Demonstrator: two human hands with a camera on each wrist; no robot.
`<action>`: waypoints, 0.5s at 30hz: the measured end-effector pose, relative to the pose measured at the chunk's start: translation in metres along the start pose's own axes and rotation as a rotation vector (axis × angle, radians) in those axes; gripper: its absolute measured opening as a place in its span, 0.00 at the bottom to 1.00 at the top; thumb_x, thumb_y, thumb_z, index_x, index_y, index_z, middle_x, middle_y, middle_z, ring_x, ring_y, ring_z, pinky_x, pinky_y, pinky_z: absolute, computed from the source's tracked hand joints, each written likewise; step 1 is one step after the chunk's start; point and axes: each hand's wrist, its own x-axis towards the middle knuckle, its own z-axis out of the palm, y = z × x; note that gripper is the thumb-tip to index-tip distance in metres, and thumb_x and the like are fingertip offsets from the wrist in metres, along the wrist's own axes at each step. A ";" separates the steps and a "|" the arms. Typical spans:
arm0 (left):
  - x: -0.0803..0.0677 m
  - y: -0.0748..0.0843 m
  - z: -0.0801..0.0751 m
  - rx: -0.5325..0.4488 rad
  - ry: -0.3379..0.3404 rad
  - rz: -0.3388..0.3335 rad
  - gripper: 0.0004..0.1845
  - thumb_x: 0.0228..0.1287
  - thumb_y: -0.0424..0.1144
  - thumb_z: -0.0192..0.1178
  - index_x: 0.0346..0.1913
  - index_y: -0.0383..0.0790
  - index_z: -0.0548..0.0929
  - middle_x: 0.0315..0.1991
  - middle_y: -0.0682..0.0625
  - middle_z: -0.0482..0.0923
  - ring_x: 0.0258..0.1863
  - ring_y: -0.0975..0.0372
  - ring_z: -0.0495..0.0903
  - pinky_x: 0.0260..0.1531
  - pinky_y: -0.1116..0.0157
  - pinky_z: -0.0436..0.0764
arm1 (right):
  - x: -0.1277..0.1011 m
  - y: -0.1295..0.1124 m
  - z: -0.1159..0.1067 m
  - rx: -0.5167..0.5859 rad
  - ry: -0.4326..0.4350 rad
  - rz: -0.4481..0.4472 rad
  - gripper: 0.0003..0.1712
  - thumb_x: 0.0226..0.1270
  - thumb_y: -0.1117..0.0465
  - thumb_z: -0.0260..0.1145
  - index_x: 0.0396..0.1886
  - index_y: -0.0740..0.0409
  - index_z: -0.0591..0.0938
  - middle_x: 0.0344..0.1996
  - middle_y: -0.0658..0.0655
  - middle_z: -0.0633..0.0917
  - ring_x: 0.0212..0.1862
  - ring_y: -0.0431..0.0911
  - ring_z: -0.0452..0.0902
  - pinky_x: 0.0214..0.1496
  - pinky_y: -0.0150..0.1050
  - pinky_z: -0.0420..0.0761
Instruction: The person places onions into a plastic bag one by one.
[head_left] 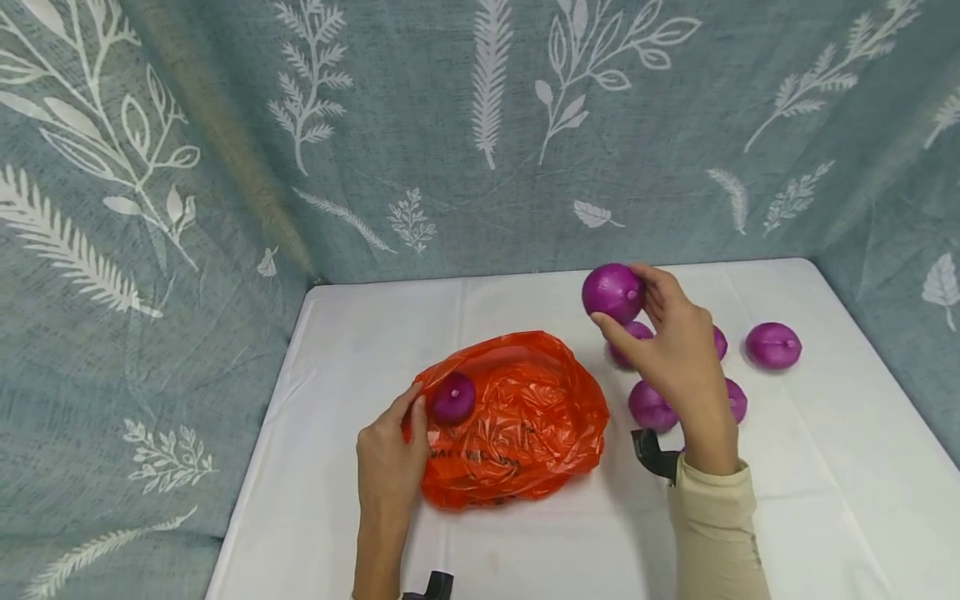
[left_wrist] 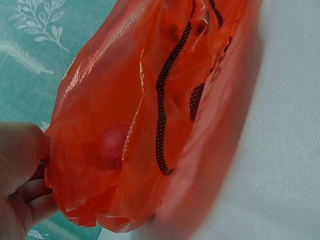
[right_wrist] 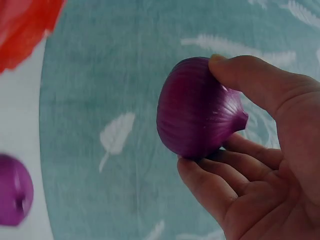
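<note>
While the right hand (head_left: 675, 350) holds one purple onion (head_left: 611, 292) up in the air, its fingers (right_wrist: 220, 172) and thumb curl around it. That onion is above the other onions (head_left: 772, 345) lying on the white worktop (head_left: 825, 500). To the left lies an orange plastic bag (head_left: 517, 429). One onion (head_left: 452, 397) sits at its open mouth. The left hand (head_left: 390, 467) pinches the bag's edge beside that onion.
</note>
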 end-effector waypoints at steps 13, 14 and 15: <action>0.001 -0.001 0.001 -0.008 0.007 0.025 0.18 0.76 0.38 0.66 0.63 0.36 0.87 0.56 0.37 0.87 0.55 0.45 0.87 0.52 0.50 0.86 | 0.001 -0.031 0.058 0.094 -0.222 -0.055 0.43 0.64 0.54 0.81 0.73 0.62 0.72 0.67 0.60 0.83 0.70 0.49 0.79 0.70 0.43 0.79; 0.001 -0.001 0.002 -0.011 0.009 0.026 0.18 0.76 0.38 0.66 0.63 0.36 0.87 0.56 0.37 0.87 0.55 0.45 0.87 0.52 0.50 0.86 | 0.001 -0.031 0.061 0.088 -0.238 -0.050 0.43 0.65 0.53 0.81 0.74 0.61 0.72 0.67 0.59 0.83 0.70 0.49 0.79 0.70 0.44 0.79; 0.001 -0.001 0.002 -0.014 0.010 0.028 0.18 0.76 0.38 0.66 0.63 0.36 0.87 0.56 0.37 0.87 0.55 0.45 0.87 0.52 0.50 0.86 | 0.000 -0.032 0.063 0.078 -0.252 -0.042 0.43 0.65 0.51 0.81 0.74 0.60 0.72 0.67 0.59 0.83 0.69 0.50 0.80 0.69 0.44 0.80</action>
